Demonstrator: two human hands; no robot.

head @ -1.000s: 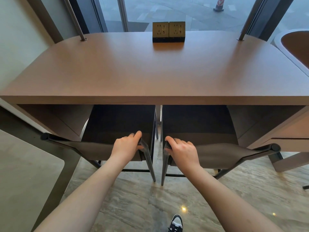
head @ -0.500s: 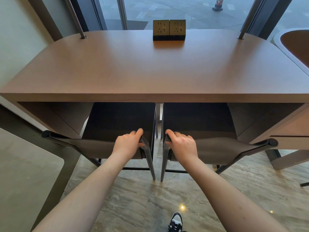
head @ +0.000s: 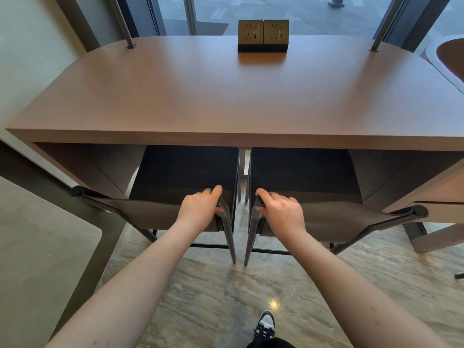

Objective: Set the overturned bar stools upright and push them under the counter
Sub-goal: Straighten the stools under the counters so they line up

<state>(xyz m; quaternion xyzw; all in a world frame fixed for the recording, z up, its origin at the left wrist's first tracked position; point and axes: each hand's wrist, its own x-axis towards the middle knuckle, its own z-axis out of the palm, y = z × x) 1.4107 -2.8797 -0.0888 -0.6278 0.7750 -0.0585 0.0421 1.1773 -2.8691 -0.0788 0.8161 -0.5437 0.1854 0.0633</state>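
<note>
Two bar stools standing upright side by side at the near edge of the bench (head: 226, 96), seats tucked beneath its top, backrests projecting clear of the edge. Left stool (head: 150, 213): backrest slung between frame posts, outer post below the bench's left end, inner post just left of the bench's midline. Left hand (head: 200, 208) curled over the backrest's top edge at that inner post, grip closed on the left stool, thumb on the near face. Narrow gap between the two stools directly below the bench's midline, inner legs near but apart. Right hand (head: 281, 209) curled likewise over the inner top corner of the right stool (head: 351, 217), grip closed on it, knuckles uppermost. Socket block (head: 263, 35) upright at the far edge of the bench, roughly centred. One shoe (head: 265, 322) on the marble floor (head: 200, 297), well back from the bench.
</note>
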